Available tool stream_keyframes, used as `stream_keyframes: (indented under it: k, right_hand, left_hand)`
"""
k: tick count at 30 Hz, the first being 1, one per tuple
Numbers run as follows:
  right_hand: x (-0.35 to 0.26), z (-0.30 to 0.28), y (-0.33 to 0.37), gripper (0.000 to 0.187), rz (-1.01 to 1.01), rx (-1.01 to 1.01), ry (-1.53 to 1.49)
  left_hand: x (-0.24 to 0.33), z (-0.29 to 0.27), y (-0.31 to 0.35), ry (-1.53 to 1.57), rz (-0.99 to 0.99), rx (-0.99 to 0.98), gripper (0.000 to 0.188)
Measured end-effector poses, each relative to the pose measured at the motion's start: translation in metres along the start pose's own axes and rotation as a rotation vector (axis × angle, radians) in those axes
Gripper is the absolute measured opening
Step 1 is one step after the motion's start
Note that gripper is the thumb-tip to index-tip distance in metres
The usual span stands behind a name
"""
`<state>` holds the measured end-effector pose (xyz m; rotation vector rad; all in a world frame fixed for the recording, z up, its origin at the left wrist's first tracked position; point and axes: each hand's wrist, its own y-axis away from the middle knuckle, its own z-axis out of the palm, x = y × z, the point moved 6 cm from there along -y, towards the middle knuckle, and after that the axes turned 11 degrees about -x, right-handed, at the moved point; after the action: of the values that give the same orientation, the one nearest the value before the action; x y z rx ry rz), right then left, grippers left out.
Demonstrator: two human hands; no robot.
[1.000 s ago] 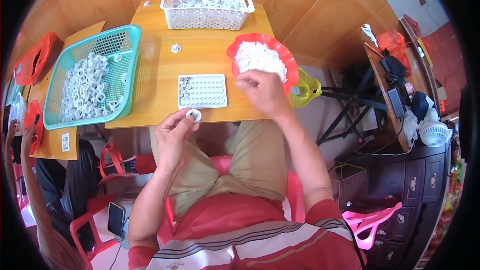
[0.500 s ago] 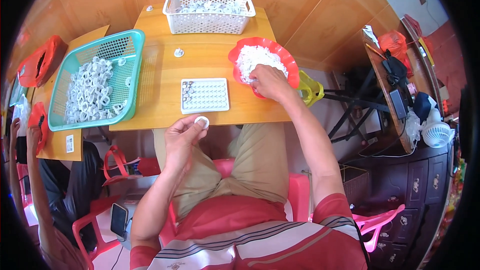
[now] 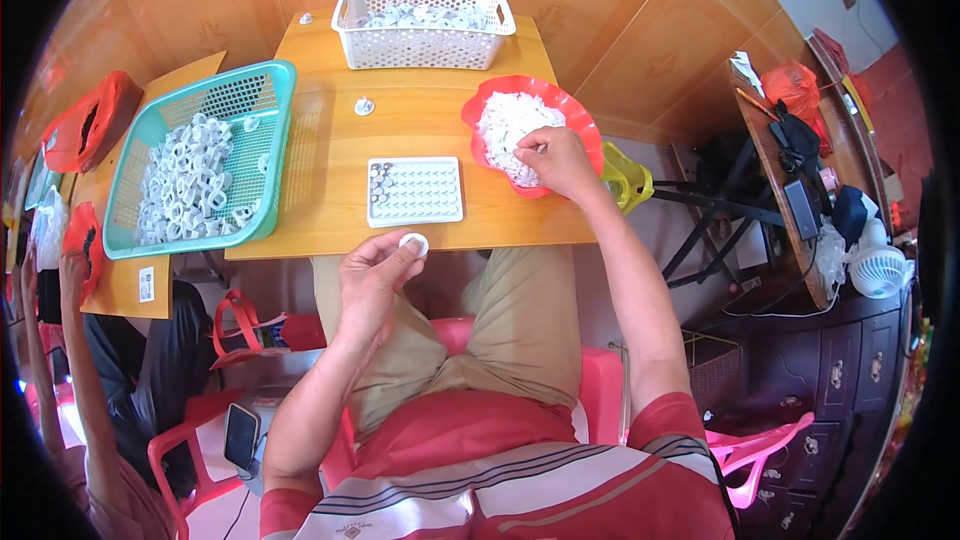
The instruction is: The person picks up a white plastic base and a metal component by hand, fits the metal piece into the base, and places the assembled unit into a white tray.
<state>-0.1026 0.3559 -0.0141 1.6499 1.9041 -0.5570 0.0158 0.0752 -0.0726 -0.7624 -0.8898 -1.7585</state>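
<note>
Between thumb and fingers my left hand [image 3: 378, 270] pinches a small round white plastic part [image 3: 414, 244] just off the table's front edge. My right hand [image 3: 558, 160] is over a red scalloped bowl [image 3: 588, 130] heaped with small white pieces [image 3: 515, 125]. Its thumb and fingertips are pressed together above the heap; whether a piece sits between them is too small to tell. A white tray [image 3: 416, 219] with rows of small pockets lies in front of me, and several small metallic pieces [image 3: 380, 180] fill pockets at its left side.
A green basket [image 3: 281, 140] of white ring-shaped parts stands at left, and a white perforated basket [image 3: 420, 48] at the back. Two loose white parts rest on the wooden table [image 3: 320, 160]. A co-worker's arm [image 3: 85, 340] is at far left. A small fan [image 3: 880, 268] is at right.
My right hand has lifted slightly off the white pieces and its fingertips have drawn together. The left hand still holds the round part. The view has shifted a little.
</note>
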Motion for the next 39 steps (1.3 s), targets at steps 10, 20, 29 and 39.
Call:
stream_keyframes:
  k: [10, 20, 29, 39]
  right_hand:
    - [-0.014, 0.004, 0.023, 0.016, -0.069, 0.014, -0.527]
    - [-0.064, 0.068, 0.065, 0.01, -0.073, -0.233, -0.903]
    - [-0.079, 0.102, 0.079, 0.01, -0.124, -0.271, -0.855]
    - [-0.072, 0.095, 0.076, 0.007, -0.153, -0.107, -0.885]
  left_hand:
    - [-0.003, 0.006, 0.0, -0.009, -0.042, -0.042, 0.025]
    - [-0.004, 0.012, 0.001, 0.007, -0.042, -0.065, 0.029]
    - [-0.007, 0.01, 0.003, 0.034, -0.013, -0.042, 0.025]
    - [-0.012, 0.003, 0.002, 0.077, -0.001, -0.015, 0.024]
